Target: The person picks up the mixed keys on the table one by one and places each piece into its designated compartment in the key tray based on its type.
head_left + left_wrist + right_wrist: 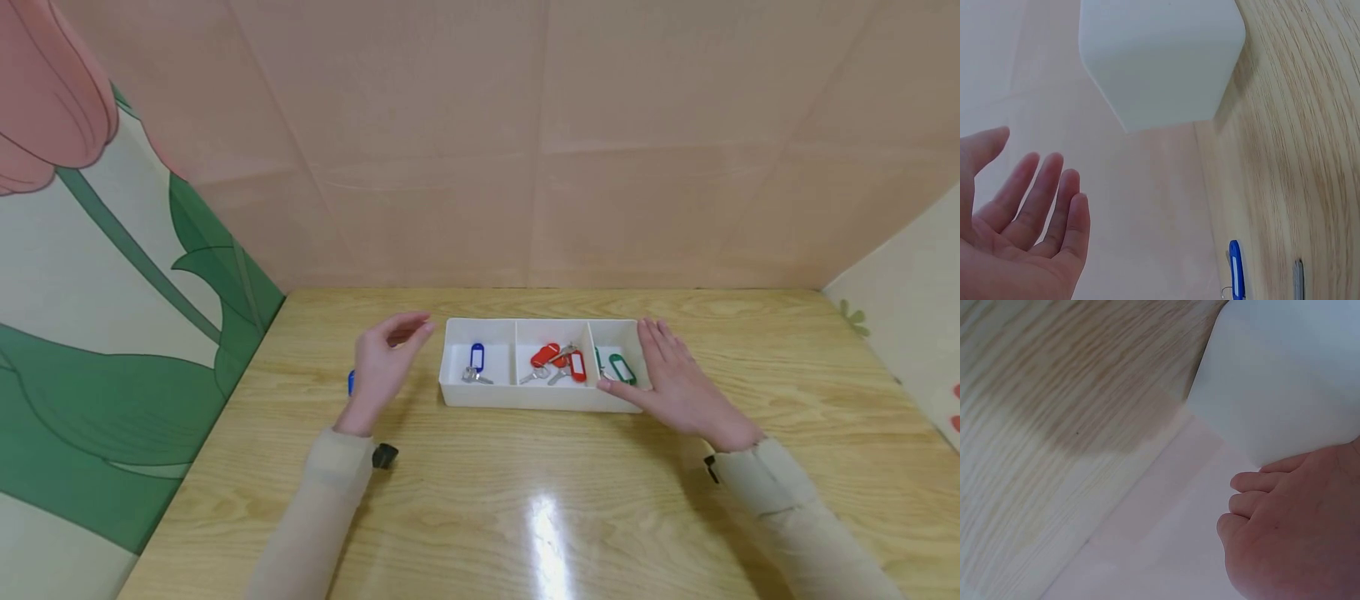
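A white three-compartment tray lies across the table. Its left compartment holds a key with a blue tag; the middle one has several keys with red tags; the right one holds green-tagged keys, partly hidden by my right hand. My left hand hovers left of the tray, fingers loosely bent and nothing in them, also seen in the left wrist view. My right hand rests on the tray's right end, fingers straight along that side and thumb across the front rim.
Another blue key tag lies on the table left of the tray, mostly behind my left hand in the head view, with a metal key near it. A pink backdrop rises behind the table.
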A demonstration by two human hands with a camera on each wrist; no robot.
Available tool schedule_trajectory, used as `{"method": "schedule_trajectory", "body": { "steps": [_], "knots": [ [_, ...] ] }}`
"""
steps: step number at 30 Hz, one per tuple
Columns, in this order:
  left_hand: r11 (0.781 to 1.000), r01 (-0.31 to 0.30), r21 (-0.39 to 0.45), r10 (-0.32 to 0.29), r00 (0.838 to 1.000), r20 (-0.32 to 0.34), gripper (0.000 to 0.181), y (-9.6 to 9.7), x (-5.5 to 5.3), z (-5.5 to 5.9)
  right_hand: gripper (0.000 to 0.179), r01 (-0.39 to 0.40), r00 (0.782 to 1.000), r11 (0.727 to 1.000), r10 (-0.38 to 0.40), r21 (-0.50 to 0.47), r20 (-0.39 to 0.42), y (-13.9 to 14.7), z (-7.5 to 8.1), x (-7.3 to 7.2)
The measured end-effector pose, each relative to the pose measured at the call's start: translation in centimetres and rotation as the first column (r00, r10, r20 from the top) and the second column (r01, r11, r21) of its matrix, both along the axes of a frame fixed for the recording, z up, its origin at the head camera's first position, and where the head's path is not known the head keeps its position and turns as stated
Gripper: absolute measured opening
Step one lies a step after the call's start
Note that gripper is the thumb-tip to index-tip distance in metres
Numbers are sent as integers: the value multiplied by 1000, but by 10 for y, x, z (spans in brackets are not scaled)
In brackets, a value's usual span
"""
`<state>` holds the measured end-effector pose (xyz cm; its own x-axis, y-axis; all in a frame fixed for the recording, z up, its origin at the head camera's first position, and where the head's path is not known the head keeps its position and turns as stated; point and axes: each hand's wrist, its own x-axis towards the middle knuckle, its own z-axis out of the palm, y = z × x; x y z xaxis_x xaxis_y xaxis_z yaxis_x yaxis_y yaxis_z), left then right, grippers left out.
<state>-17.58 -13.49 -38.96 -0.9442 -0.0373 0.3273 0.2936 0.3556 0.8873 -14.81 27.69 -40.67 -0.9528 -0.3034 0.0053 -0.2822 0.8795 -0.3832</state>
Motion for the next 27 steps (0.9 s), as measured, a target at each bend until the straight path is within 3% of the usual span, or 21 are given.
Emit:
{"method": "schedule_trajectory", "body": {
  "steps": [27],
  "knots": [
    [999, -34, -32, 35, 999, 13, 34, -24, 12, 2, 114, -1, 1000, 1000, 1, -4, 12, -1, 4, 1]
  ]
}}
